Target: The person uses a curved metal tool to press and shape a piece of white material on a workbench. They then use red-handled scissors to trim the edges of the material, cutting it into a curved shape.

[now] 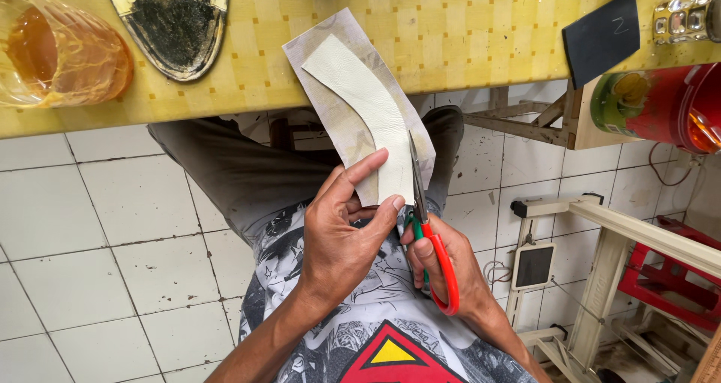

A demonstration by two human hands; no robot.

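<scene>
Below the near edge of the yellow checked tabletop [451,30], a grey-beige backing sheet [330,105] with a curved cream leather strip [368,105] laid on it is held out over the lap. The sheet's upper end rests on the tabletop; its lower end is pinched in the left hand [342,236], thumb on the face and fingers curled behind. The right hand [443,266] is closed through the loops of the red-and-green-handled scissors [428,233], whose blades appear nearly shut and lie along the strip's right edge, pointing toward the tabletop.

For a clean cut, the blades should be kept just outside the cream edge, and the sheet, not the scissors, should be turned through the curve. The left thumb is judged close to the blades and is best kept clear. Long, partial strokes are advised so that no nicks are left. Tension should be maintained by the pinch.
</scene>
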